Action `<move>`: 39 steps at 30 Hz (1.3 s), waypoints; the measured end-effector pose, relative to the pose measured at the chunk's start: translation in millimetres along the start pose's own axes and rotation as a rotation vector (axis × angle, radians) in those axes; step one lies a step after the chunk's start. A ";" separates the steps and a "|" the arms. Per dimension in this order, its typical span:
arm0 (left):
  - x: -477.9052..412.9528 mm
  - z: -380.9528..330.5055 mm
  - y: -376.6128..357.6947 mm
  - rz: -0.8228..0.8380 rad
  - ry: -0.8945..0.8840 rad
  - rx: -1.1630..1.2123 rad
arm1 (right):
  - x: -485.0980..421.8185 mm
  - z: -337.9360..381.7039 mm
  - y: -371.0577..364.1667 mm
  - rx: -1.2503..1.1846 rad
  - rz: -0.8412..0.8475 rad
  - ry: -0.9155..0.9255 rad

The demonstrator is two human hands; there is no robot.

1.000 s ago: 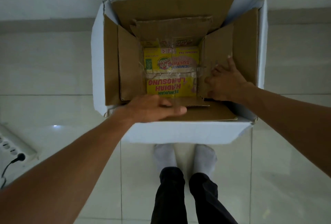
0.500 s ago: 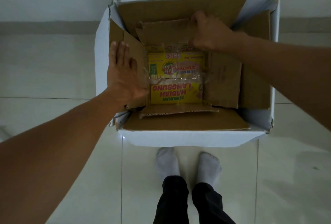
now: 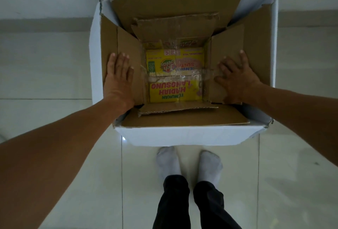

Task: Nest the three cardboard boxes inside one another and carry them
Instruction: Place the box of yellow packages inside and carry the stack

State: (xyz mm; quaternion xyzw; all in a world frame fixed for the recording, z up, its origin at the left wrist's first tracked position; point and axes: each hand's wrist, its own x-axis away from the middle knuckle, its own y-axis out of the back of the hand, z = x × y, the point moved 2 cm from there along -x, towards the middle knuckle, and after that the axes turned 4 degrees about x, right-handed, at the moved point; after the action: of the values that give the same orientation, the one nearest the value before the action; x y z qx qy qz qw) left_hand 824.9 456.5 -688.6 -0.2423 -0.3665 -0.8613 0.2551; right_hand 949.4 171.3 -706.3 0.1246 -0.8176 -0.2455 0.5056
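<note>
A large white box (image 3: 182, 136) stands open on the tiled floor in front of my feet. Inside it sits a brown cardboard box (image 3: 175, 29) with its flaps spread outward. At the bottom lies a yellow printed box (image 3: 173, 89) under clear tape. My left hand (image 3: 118, 80) lies flat, fingers together, on the brown box's left flap. My right hand (image 3: 236, 80) rests with spread fingers on the right flap. Neither hand grips anything.
A pale wall and grey skirting (image 3: 45, 24) run just behind the box. My feet in white socks (image 3: 188, 164) stand close to the box's near side. Glossy floor tiles (image 3: 54, 64) lie to the left and right.
My right hand has come off the far flap and now lies on the right flap. My left hand has slid slightly nearer on the left flap. The boxes have stayed put.
</note>
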 end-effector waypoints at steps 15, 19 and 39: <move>36.8 28.0 -6.6 -0.386 0.390 1.231 | 77.8 -13.8 -16.4 -0.366 -0.509 -0.167; 35.5 22.9 -25.5 -0.220 0.704 1.713 | 85.6 -9.1 -20.7 -0.640 -0.526 -0.374; 68.0 -5.7 -11.7 -0.285 0.703 1.838 | 83.9 -0.4 -64.4 -1.818 -0.338 -0.755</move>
State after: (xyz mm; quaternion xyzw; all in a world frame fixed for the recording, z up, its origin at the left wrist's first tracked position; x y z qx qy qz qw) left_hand 765.2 441.5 -656.9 0.3651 -0.8207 -0.2882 0.3318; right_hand 908.5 78.6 -675.9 -0.2812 -0.3979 -0.8701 0.0743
